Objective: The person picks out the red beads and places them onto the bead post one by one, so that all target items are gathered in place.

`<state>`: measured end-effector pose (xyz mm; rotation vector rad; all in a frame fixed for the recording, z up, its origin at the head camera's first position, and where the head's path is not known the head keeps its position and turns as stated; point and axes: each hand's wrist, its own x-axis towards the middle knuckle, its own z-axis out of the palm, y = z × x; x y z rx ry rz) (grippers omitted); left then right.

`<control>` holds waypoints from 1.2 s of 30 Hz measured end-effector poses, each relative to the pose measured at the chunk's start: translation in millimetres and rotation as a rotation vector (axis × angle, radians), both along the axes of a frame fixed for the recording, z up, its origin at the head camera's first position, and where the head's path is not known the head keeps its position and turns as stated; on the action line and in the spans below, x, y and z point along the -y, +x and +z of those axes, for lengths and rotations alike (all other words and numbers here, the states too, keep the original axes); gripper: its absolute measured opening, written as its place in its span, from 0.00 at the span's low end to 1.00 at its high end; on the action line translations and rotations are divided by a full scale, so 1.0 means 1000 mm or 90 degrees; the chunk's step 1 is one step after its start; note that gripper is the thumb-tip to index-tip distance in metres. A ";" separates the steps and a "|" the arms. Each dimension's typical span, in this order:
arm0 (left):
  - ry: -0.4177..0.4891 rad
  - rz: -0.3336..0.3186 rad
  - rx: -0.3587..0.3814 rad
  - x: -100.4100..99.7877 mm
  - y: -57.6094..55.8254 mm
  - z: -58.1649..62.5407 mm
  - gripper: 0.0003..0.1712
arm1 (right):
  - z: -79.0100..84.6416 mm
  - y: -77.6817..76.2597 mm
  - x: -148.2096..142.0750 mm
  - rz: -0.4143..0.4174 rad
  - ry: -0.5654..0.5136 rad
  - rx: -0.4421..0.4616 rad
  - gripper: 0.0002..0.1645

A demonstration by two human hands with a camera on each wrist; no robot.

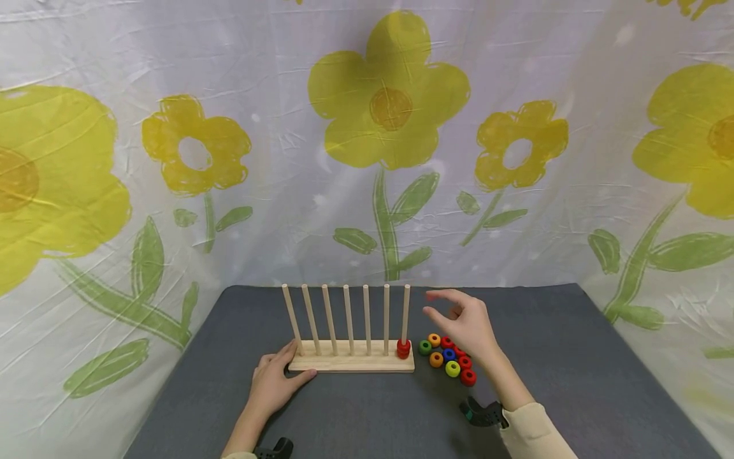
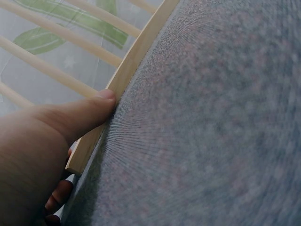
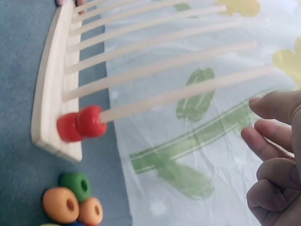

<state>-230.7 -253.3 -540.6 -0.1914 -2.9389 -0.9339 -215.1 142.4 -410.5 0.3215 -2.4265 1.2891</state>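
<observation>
A wooden peg stand [image 1: 351,364] with a row of upright dowels stands on the dark cloth. My left hand [image 1: 272,384] grips its left end, the thumb [image 2: 89,113] along the front edge of the base and the other fingers round the end. Two red beads [image 3: 81,126] sit stacked at the foot of the rightmost peg [image 1: 406,312]. My right hand [image 1: 467,324] is raised just right of that peg's top, thumb and index finger apart, with nothing between them. Loose coloured beads [image 1: 452,368] lie below it, right of the stand; some are partly hidden by the hand.
A dark grey cloth [image 1: 338,417] covers the table. Behind it hangs a white sheet [image 1: 275,210] printed with yellow flowers. Black straps [image 1: 483,413] are worn near both wrists. The loose beads are red, orange, green, blue and yellow-green, in a close cluster.
</observation>
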 end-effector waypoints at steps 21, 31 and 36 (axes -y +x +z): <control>-0.004 0.000 0.003 0.000 0.001 0.003 0.54 | -0.037 0.020 -0.044 -0.064 0.000 0.031 0.16; -0.003 -0.002 0.005 -0.001 0.001 0.003 0.54 | -0.054 0.029 -0.059 -0.085 0.010 0.067 0.17; -0.005 -0.003 0.006 -0.001 0.000 0.002 0.55 | -0.063 0.033 -0.064 -0.096 0.013 0.075 0.17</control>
